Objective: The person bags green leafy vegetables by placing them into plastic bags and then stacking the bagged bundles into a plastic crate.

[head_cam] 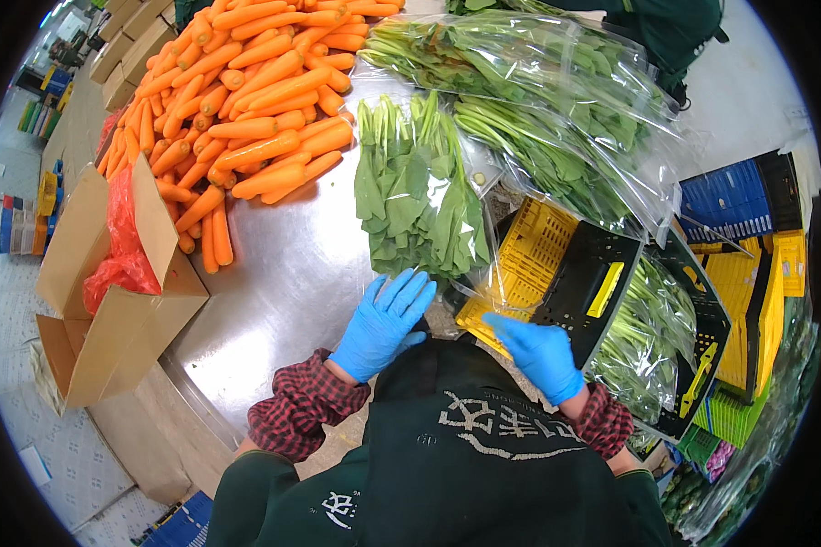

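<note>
My left hand point(387, 327), in a blue glove, lies palm down with its fingertips at the leafy end of a clear bag of green leafy vegetables point(421, 198) on the steel table point(280, 287). My right hand point(539, 350), also gloved in blue, is above the yellow crate point(530, 253), its fingers slightly blurred and pointing left. Whether it touches the bag's clear film is hard to tell. More bagged greens point(554, 89) lie behind and to the right. Stalks point away from me in the near bag.
A large heap of carrots point(260, 102) covers the table's back left. An open cardboard box point(123, 308) with red plastic film stands at the left edge. Black crates with bagged greens point(646, 342) and stacked crates point(732, 308) are at the right. A person in dark clothing point(670, 34) is across the table.
</note>
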`<state>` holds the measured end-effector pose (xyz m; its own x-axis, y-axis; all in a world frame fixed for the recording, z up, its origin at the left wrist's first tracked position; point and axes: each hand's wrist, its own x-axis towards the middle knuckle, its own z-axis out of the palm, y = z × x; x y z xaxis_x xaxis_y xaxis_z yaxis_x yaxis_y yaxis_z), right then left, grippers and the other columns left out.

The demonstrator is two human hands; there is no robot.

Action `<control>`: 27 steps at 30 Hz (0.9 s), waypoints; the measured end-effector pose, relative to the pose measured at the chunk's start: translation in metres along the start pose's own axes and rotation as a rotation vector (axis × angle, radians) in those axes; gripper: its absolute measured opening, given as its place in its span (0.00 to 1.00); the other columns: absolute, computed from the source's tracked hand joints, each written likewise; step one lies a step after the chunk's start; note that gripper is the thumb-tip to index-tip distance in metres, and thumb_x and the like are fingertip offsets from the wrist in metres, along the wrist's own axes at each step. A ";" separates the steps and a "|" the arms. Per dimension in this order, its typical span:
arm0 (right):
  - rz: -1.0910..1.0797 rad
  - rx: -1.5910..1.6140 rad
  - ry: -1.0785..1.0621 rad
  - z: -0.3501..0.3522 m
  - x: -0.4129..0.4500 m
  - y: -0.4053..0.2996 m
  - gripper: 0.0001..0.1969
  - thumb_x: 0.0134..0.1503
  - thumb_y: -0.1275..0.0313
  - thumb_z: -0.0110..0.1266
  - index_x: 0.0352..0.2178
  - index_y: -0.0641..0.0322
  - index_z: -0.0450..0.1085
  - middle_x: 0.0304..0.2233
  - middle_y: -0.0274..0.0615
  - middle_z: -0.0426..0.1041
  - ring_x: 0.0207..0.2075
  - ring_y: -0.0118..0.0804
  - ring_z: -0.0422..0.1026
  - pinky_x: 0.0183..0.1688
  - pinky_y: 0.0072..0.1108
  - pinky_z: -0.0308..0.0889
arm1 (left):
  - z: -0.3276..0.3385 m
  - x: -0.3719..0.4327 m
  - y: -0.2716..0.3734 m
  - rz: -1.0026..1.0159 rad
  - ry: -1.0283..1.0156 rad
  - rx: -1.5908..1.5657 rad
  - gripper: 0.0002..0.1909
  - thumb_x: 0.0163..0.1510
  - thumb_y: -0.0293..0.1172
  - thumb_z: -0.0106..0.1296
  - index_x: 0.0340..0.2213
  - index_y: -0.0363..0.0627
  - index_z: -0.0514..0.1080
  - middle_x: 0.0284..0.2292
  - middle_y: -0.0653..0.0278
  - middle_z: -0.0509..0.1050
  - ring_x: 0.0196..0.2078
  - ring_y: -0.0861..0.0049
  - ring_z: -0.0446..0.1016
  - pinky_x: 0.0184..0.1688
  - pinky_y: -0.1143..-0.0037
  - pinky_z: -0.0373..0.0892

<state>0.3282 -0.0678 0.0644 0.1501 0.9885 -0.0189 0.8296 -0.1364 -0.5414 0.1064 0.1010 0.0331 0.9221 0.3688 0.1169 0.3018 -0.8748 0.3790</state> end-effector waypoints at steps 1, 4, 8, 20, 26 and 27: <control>-0.044 0.040 0.007 0.009 -0.003 -0.004 0.12 0.55 0.67 0.55 0.42 0.48 0.75 0.28 0.42 0.77 0.25 0.40 0.76 0.27 0.27 0.72 | 0.009 -0.002 -0.003 -0.017 -0.004 0.032 0.36 0.44 0.35 0.61 0.55 0.45 0.62 0.55 0.58 0.62 0.58 0.60 0.61 0.58 0.61 0.58; -0.031 0.058 -0.166 0.032 -0.014 -0.006 0.11 0.58 0.61 0.52 0.41 0.45 0.75 0.29 0.40 0.77 0.24 0.44 0.75 0.25 0.29 0.71 | 0.033 -0.013 -0.018 -0.044 0.080 0.110 0.33 0.45 0.30 0.60 0.53 0.45 0.63 0.54 0.57 0.64 0.58 0.60 0.62 0.58 0.61 0.58; -0.067 0.195 -0.233 0.056 -0.006 -0.013 0.14 0.59 0.60 0.49 0.45 0.46 0.71 0.28 0.41 0.74 0.24 0.48 0.73 0.25 0.32 0.69 | 0.037 -0.017 -0.021 -0.011 0.261 0.054 0.25 0.44 0.28 0.60 0.46 0.47 0.69 0.45 0.59 0.70 0.49 0.61 0.68 0.49 0.64 0.65; 0.227 0.948 0.205 0.079 0.073 -0.030 0.32 0.58 0.81 0.45 0.63 0.51 0.52 0.33 0.36 0.67 0.34 0.26 0.66 0.40 0.18 0.66 | 0.017 0.026 0.025 -0.061 0.475 -0.140 0.15 0.43 0.27 0.60 0.37 0.49 0.75 0.28 0.64 0.72 0.27 0.65 0.72 0.27 0.69 0.68; 0.286 1.091 0.296 0.071 0.101 -0.012 0.27 0.58 0.76 0.49 0.60 0.53 0.57 0.28 0.33 0.63 0.29 0.26 0.65 0.33 0.23 0.68 | 0.020 0.041 0.027 -0.012 0.322 -0.258 0.21 0.42 0.26 0.58 0.42 0.44 0.72 0.28 0.62 0.69 0.31 0.64 0.70 0.30 0.68 0.66; 0.295 1.299 0.333 0.074 0.106 -0.011 0.26 0.58 0.75 0.50 0.59 0.53 0.59 0.28 0.34 0.63 0.28 0.28 0.66 0.31 0.24 0.68 | 0.019 0.043 0.028 0.004 0.345 -0.264 0.21 0.42 0.26 0.58 0.42 0.44 0.72 0.28 0.62 0.69 0.30 0.64 0.70 0.30 0.68 0.66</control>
<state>0.2952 0.0433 0.0067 0.5052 0.8464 -0.1686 -0.3233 0.0045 -0.9463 0.1592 0.0869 0.0309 0.7747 0.4882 0.4019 0.1847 -0.7826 0.5945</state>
